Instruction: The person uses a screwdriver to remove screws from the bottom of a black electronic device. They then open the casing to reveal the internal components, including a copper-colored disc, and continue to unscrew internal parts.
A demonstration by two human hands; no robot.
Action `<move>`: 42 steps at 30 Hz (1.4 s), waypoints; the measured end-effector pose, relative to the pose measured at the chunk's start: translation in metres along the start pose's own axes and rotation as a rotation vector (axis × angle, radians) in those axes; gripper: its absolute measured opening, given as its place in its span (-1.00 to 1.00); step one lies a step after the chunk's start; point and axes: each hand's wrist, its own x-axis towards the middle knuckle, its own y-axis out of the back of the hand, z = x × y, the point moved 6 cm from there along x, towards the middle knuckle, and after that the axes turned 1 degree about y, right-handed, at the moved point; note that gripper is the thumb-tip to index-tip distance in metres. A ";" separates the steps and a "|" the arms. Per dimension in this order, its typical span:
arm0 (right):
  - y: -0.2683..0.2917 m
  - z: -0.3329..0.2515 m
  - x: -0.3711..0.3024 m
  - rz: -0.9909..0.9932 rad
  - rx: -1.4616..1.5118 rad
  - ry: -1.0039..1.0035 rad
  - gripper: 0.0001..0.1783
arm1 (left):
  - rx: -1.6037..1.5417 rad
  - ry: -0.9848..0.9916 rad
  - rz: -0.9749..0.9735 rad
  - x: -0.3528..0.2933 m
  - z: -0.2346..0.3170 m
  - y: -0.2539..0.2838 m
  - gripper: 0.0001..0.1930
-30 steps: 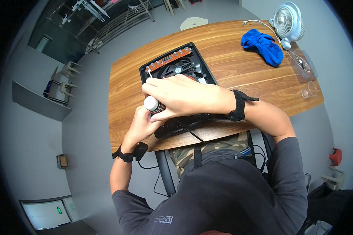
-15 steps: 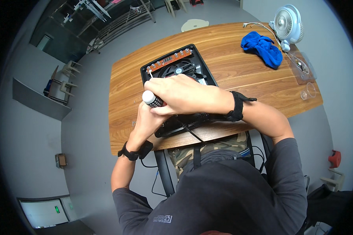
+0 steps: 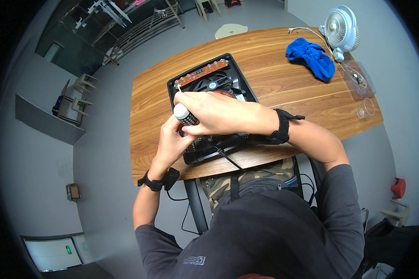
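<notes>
A black appliance casing (image 3: 243, 78) lies opened on the wooden table, its inner parts showing, with an orange circuit board (image 3: 202, 71) along its far side. Above its near-left part, my right hand (image 3: 219, 111) is wrapped round a screwdriver (image 3: 185, 116) with a white end cap and a black-and-white patterned handle. The screwdriver's tip is hidden under my hands. My left hand (image 3: 171, 143) is closed just below the handle, its thumb close to my right fingers. What its curled fingers hold is hidden. A black cable (image 3: 230, 160) runs from the casing's near edge.
A blue cloth (image 3: 311, 58) lies on the far right of the table (image 3: 274, 56). Beyond it stand a white fan (image 3: 341, 30), a clear plastic tray (image 3: 357, 79) with small parts, and a clear cup (image 3: 365, 108). A pale stool (image 3: 230, 30) stands past the far edge.
The screwdriver's handle has shifted slightly right and away from me, along with my right hand. My left hand has changed its hold a little, with its fingers drawn in lower beside the handle.
</notes>
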 end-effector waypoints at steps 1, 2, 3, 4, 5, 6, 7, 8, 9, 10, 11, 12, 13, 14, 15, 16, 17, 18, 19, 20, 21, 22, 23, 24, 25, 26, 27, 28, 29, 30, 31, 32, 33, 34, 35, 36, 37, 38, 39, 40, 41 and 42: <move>0.000 0.000 0.000 0.001 0.003 -0.010 -0.57 | 0.030 0.005 -0.006 0.000 0.001 0.000 -0.66; 0.000 0.000 0.000 0.001 0.007 -0.020 -0.57 | 0.031 -0.003 -0.005 0.000 0.003 0.001 -0.66; 0.000 0.000 0.000 0.007 0.018 -0.006 -0.58 | 0.032 -0.012 -0.005 0.000 0.006 0.000 -0.66; -0.001 0.001 0.000 0.013 0.028 0.008 -0.58 | 0.034 -0.021 -0.004 0.001 0.008 0.000 -0.66; -0.001 0.000 0.000 0.019 0.040 0.023 -0.59 | 0.029 -0.020 -0.003 0.000 0.008 0.000 -0.66; -0.001 0.000 0.001 0.016 0.043 0.015 -0.59 | 0.023 -0.020 -0.001 0.000 0.008 0.001 -0.66; 0.001 -0.001 0.001 0.013 0.045 0.006 -0.59 | 0.018 -0.020 0.000 0.000 0.008 0.001 -0.66; 0.002 -0.002 0.001 0.010 0.048 -0.001 -0.59 | 0.015 -0.025 0.003 0.000 0.007 0.001 -0.66; 0.002 -0.002 0.002 0.020 0.044 0.010 -0.59 | 0.013 -0.030 0.007 0.001 0.005 0.001 -0.66; 0.001 -0.001 0.002 0.029 0.041 0.021 -0.58 | 0.010 -0.036 0.010 0.001 0.004 0.001 -0.66; 0.002 -0.001 0.003 0.039 0.037 0.032 -0.58 | 0.016 -0.027 0.002 0.001 0.003 0.001 -0.66; 0.003 0.000 0.003 0.034 0.031 0.012 -0.58 | 0.023 -0.019 -0.005 0.001 0.002 0.001 -0.65; 0.005 0.000 0.004 0.029 0.025 -0.009 -0.58 | 0.030 -0.010 -0.013 0.001 0.001 0.001 -0.64; 0.007 0.000 0.004 0.023 0.020 -0.029 -0.58 | 0.028 0.010 -0.043 0.001 0.000 0.000 -0.64; 0.010 0.001 0.006 0.048 0.017 -0.027 -0.58 | 0.026 0.030 -0.072 0.000 -0.001 0.000 -0.63; 0.013 0.002 0.007 0.073 0.014 -0.026 -0.58 | 0.025 0.051 -0.102 -0.001 -0.002 0.000 -0.62; 0.022 -0.002 0.009 0.085 0.028 -0.058 -0.58 | 0.077 0.047 -0.115 -0.002 -0.004 0.001 -0.61; 0.027 -0.006 0.010 0.168 0.001 0.026 -0.58 | 0.117 0.029 -0.133 -0.003 -0.005 0.000 -0.62; 0.032 -0.008 0.012 0.183 0.007 0.030 -0.58 | 0.158 0.012 -0.150 -0.003 -0.006 -0.002 -0.63; 0.037 -0.010 0.014 0.199 0.010 0.032 -0.57 | 0.198 -0.007 -0.168 -0.003 -0.005 -0.004 -0.63; 0.040 -0.008 0.015 0.194 0.004 0.004 -0.56 | 0.216 -0.023 -0.174 -0.002 0.003 -0.006 -0.64; 0.042 -0.008 0.016 0.197 0.002 -0.005 -0.54 | 0.223 -0.038 -0.178 -0.001 0.003 -0.008 -0.64; 0.044 -0.009 0.016 0.199 0.003 -0.012 -0.53 | 0.231 -0.051 -0.179 -0.001 0.002 -0.009 -0.64; 0.045 -0.008 0.017 0.201 0.003 -0.019 -0.52 | 0.238 -0.064 -0.181 -0.001 0.000 -0.009 -0.65; 0.046 -0.009 0.017 0.208 0.002 -0.007 -0.48 | 0.248 -0.043 -0.178 -0.002 -0.004 -0.009 -0.69; 0.046 -0.009 0.018 0.204 -0.007 -0.012 -0.48 | 0.247 -0.050 -0.162 -0.002 -0.006 -0.008 -0.71; 0.047 -0.009 0.018 0.199 -0.016 -0.017 -0.47 | 0.247 -0.058 -0.146 -0.002 -0.008 -0.008 -0.73; 0.047 -0.010 0.018 0.194 -0.026 -0.022 -0.46 | 0.246 -0.066 -0.129 -0.002 -0.009 -0.007 -0.75; 0.047 -0.010 0.018 0.203 -0.042 -0.010 -0.46 | 0.241 -0.052 -0.120 -0.003 -0.010 -0.006 -0.76; 0.045 -0.008 0.017 0.211 -0.058 0.002 -0.46 | 0.237 -0.039 -0.110 -0.004 -0.012 -0.005 -0.77; 0.044 -0.007 0.017 0.219 -0.074 0.014 -0.46 | 0.232 -0.025 -0.100 -0.005 -0.013 -0.003 -0.78; 0.045 -0.005 0.018 0.233 -0.070 0.000 -0.47 | 0.226 0.014 -0.090 -0.004 -0.014 -0.001 -0.78; 0.045 -0.004 0.018 0.246 -0.066 -0.012 -0.47 | 0.219 0.053 -0.080 -0.002 -0.015 0.002 -0.78; 0.047 -0.003 0.019 0.260 -0.062 -0.025 -0.47 | 0.212 0.092 -0.070 0.000 -0.017 0.005 -0.78; 0.050 -0.004 0.019 0.275 -0.068 -0.028 -0.49 | 0.207 0.091 -0.025 0.003 -0.021 0.013 -0.79; 0.052 -0.007 0.019 0.287 -0.087 -0.017 -0.51 | 0.237 0.128 0.007 0.004 -0.033 0.024 -0.84; 0.052 -0.005 0.020 0.257 -0.076 -0.067 -0.53 | 0.290 0.158 0.039 0.005 -0.043 0.038 -0.84; 0.053 -0.003 0.020 0.228 -0.069 -0.117 -0.54 | 0.342 0.185 0.071 0.007 -0.054 0.052 -0.85; 0.054 0.003 0.020 0.241 -0.046 -0.149 -0.56 | 0.339 0.233 0.104 0.009 -0.071 0.066 -0.86; 0.057 0.006 0.019 0.248 -0.073 -0.178 -0.57 | 0.368 0.292 0.094 0.009 -0.085 0.080 -0.86; 0.060 0.012 0.017 0.246 -0.101 -0.208 -0.56 | 0.383 0.309 0.092 0.012 -0.099 0.090 -0.86; 0.061 0.017 0.017 0.238 -0.124 -0.232 -0.55 | 0.399 0.331 0.095 0.011 -0.111 0.099 -0.86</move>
